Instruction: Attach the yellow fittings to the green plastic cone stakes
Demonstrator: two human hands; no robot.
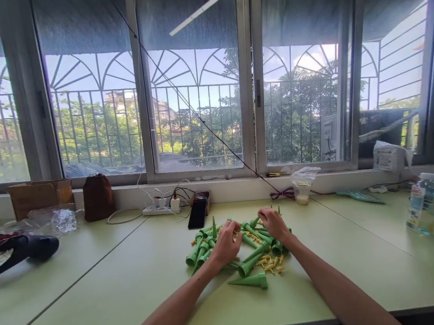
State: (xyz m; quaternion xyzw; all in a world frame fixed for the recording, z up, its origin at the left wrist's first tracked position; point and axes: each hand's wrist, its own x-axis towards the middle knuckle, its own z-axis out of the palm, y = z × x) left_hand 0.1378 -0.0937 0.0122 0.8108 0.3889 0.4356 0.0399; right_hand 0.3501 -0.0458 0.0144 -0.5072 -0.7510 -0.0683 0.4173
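Several green plastic cones lie in a pile at the middle of the table, mixed with small yellow pieces (270, 264). One green cone (251, 281) lies on its side at the pile's near edge. My left hand (227, 242) is over the left part of the pile, its fingers curled around something too small to make out. Over the pile's right part, my right hand (273, 224) has its fingers pinched together beside a green cone (254, 221); what they hold, if anything, is hidden.
Behind the pile are a black phone (196, 213) and a power strip (161, 209). A bottle (421, 205) stands at the right. A black tool (32, 248) and a brown pouch (98, 197) are at the left. A plastic cup (301, 189) stands near the windowsill.
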